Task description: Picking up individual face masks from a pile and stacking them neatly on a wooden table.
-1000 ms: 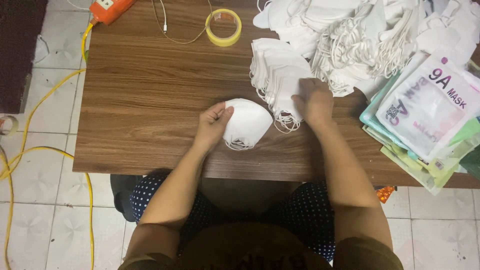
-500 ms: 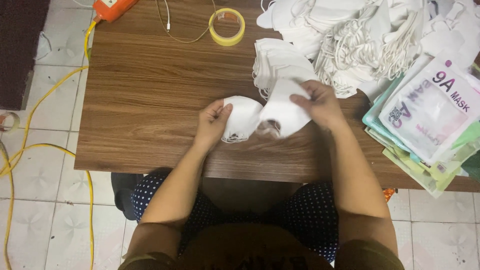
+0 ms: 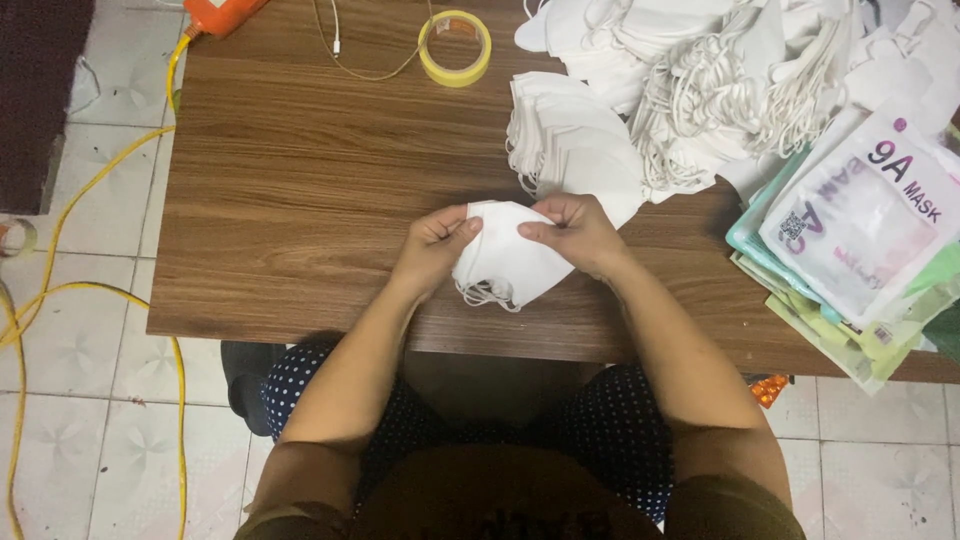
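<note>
Both hands hold a small stack of folded white face masks just above the wooden table, near its front edge. My left hand pinches the stack's left upper corner. My right hand grips the upper right edge. White ear loops hang out from the stack's lower side. Just behind my right hand lies a neat pile of folded white masks.
A big loose heap of white masks with tangled ear loops fills the back right. Flat printed mask packets are stacked at the right edge. A yellow tape roll, a thin cable and an orange power strip lie at the back.
My right hand brought another mask from the pile onto the one under my left hand. Both hands now hold the masks together as one stack.
</note>
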